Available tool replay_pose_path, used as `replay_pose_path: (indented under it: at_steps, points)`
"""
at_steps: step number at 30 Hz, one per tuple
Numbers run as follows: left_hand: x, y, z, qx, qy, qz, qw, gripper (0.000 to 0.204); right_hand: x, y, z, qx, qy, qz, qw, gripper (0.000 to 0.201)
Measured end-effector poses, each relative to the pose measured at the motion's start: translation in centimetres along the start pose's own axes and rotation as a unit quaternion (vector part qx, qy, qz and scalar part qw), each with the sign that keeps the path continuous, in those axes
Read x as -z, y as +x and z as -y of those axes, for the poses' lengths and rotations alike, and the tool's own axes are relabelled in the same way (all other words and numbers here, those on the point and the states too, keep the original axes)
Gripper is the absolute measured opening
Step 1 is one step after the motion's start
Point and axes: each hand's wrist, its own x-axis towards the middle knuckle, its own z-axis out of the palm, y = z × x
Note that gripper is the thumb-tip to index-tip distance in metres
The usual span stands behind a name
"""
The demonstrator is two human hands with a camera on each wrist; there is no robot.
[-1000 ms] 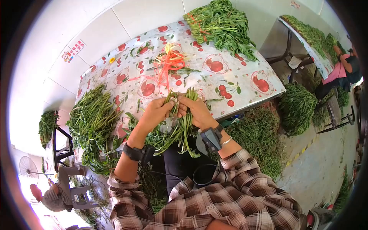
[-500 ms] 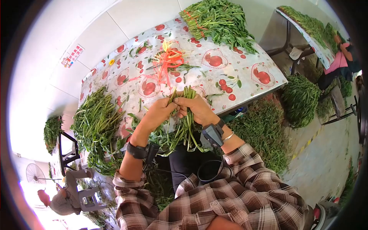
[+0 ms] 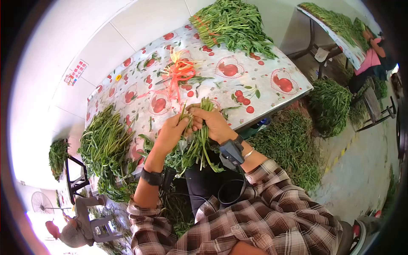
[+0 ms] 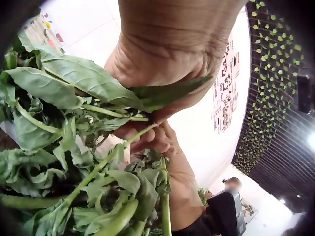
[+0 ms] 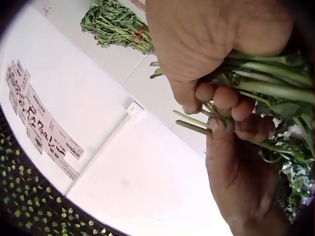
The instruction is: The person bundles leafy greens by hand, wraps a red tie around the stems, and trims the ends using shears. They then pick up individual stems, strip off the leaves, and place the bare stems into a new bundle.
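Both hands meet over the near edge of the table. The right hand (image 3: 212,122) grips a bunch of green stems (image 3: 203,140), whose leafy ends hang below it. Beside it, the left hand (image 3: 173,130) pinches a few thinner stems, fingertips touching the right hand's. In the right wrist view, the cut stem ends (image 5: 194,127) stick out between the left thumb and fingers, and the right hand (image 5: 197,49) curls round the thicker stems (image 5: 275,88). Broad leaves (image 4: 88,81) hang by the left hand (image 4: 167,64) in the left wrist view.
Loose greens (image 3: 104,144) lie at the table's left. Red and yellow ties (image 3: 180,72) lie mid-table (image 3: 212,85); tied bunches (image 3: 233,27) sit at the back. More greens (image 3: 289,148) cover the floor at right. One person sits at far left, another at far right.
The view has shifted slightly. Both hands stay together at the stems, with the left hand's fingers slightly lower than before.
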Motion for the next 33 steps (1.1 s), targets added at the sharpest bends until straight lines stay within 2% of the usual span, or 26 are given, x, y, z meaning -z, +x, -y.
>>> replay_pose_path:
  at_steps: [1,3,8,10,11,13,14,15,17,20,24,26,31,33]
  points:
    - [-0.2,0.1,0.2,-0.003,-0.001,0.009,1.000,0.022,0.4,-0.2,-0.1,0.007,-0.002,-0.006,1.000,0.019]
    - [0.4,0.1,-0.1,-0.019,0.050,-0.097,0.994,0.022,0.0,-0.1,-0.2,0.027,-0.073,0.043,0.996,0.020]
    - [-0.6,0.0,-0.8,-0.021,0.107,-0.087,0.990,0.022,-0.2,-0.2,0.0,0.014,-0.052,0.049,0.997,0.019]
    - [-1.1,0.0,-0.5,-0.069,0.087,-0.069,0.991,0.022,0.1,-0.2,-0.2,0.011,-0.053,0.045,0.998,0.017]
    - [-1.2,-0.2,-0.5,-0.065,0.086,-0.069,0.992,0.022,0.2,-0.3,-0.4,0.007,-0.052,0.043,0.998,0.017]
    - [-1.3,-0.3,-0.5,-0.031,0.198,-0.106,0.974,0.031,0.2,-0.2,-0.5,0.010,-0.089,0.031,0.996,0.018]
    - [-1.4,-0.3,-0.4,-0.068,0.300,-0.134,0.942,0.028,0.5,-0.1,-0.5,0.000,-0.103,0.057,0.993,0.023]
    - [-1.6,-0.3,-0.1,-0.064,0.299,-0.135,0.942,0.028,0.4,-0.1,-0.5,-0.004,-0.102,0.057,0.993,0.023]
    - [-2.2,0.0,0.3,-0.089,0.352,-0.168,0.916,0.025,0.3,-0.2,-0.4,0.000,-0.094,0.063,0.994,0.025]
    - [-3.2,-0.1,0.7,-0.106,0.386,-0.155,0.903,0.018,-0.2,-0.8,0.1,-0.016,-0.059,0.067,0.996,0.025]
    - [-3.4,-0.3,1.6,-0.065,0.382,-0.160,0.908,0.020,0.3,-0.4,-0.3,-0.018,-0.061,0.085,0.994,0.025]
    - [-3.2,-1.1,0.6,-0.198,0.397,-0.169,0.880,0.022,0.1,-0.4,-0.3,-0.001,-0.049,0.062,0.997,0.023]
    - [-1.4,-2.6,-5.3,-0.140,0.409,-0.202,0.879,0.026,0.7,0.0,-0.5,-0.020,-0.003,0.090,0.996,0.019]
    - [-1.3,-1.5,-6.5,-0.197,0.267,-0.123,0.935,0.029,0.6,0.1,-0.5,-0.042,0.016,0.107,0.993,0.019]
